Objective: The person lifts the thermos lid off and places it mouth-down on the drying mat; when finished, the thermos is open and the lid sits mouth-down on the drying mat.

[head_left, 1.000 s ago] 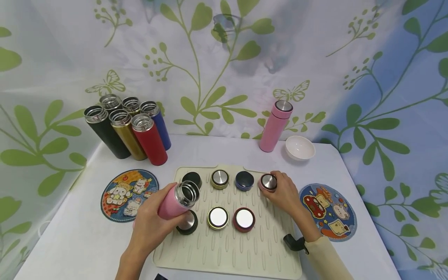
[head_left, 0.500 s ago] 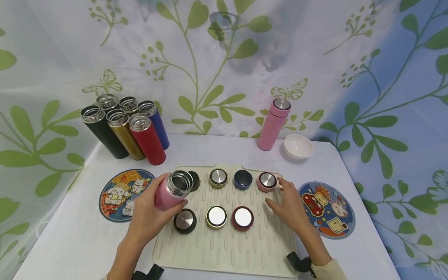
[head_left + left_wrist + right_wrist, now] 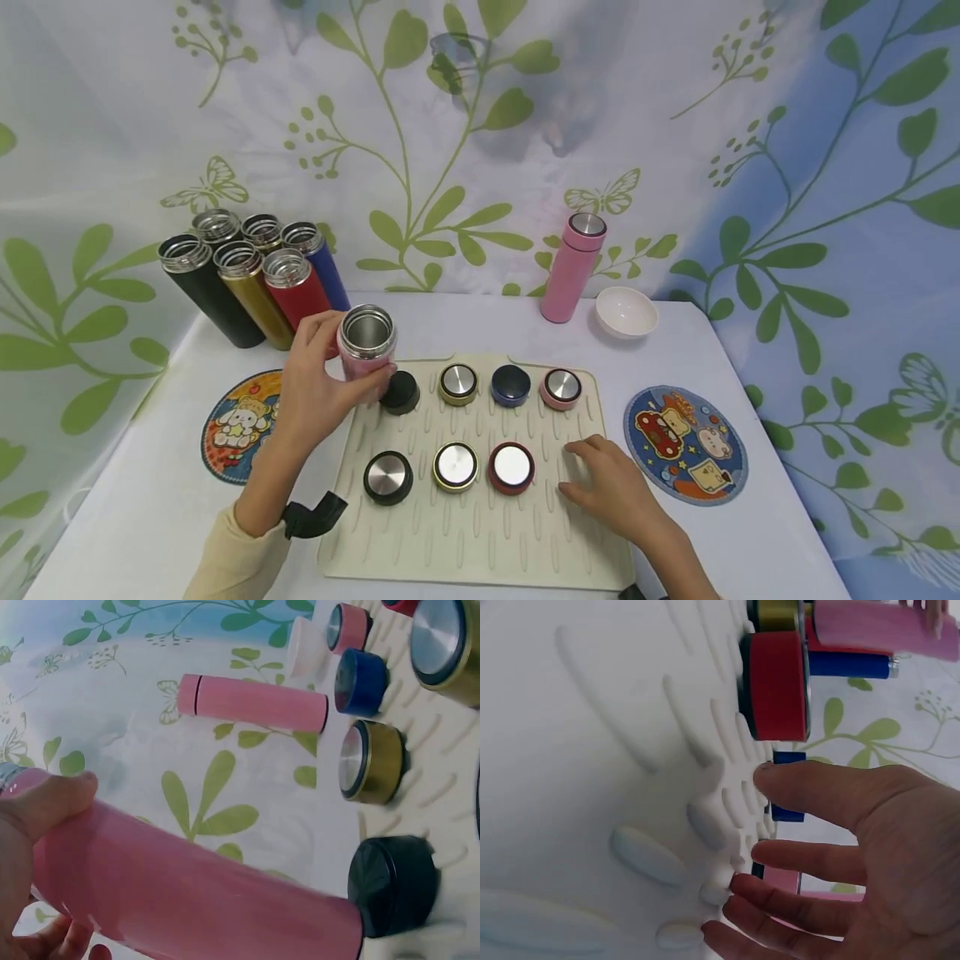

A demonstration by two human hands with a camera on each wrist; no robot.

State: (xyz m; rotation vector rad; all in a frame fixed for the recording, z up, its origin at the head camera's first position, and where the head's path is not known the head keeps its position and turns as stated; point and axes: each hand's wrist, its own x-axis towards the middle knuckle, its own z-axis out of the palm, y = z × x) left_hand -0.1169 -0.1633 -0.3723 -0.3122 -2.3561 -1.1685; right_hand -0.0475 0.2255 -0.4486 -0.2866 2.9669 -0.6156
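Note:
My left hand (image 3: 318,379) grips a lidless pink thermos bottle (image 3: 365,354) around its upper body, its steel mouth facing up, beside the black lid (image 3: 400,392). In the left wrist view the pink body slants down past the thumb. My right hand (image 3: 611,490) is low over the right part of the cream drying mat (image 3: 465,554), holding nothing, fingers loosely bent. Near it are the red-rimmed lid (image 3: 512,467) and the pink lid (image 3: 561,389). Also on the mat are a blue lid (image 3: 511,386), gold lids (image 3: 458,384) and a dark steel-topped lid (image 3: 387,477).
Several lidless bottles, including a red bottle (image 3: 294,287), stand grouped at the back left. A capped pink bottle (image 3: 573,268) and a white bowl (image 3: 627,313) stand at the back right. Round cartoon mats, such as the right one (image 3: 686,445), flank the drying mat.
My right hand has let go of the pink lid and drawn back toward the front of the mat. My left hand has carried the pink bottle away from me, bringing it more upright.

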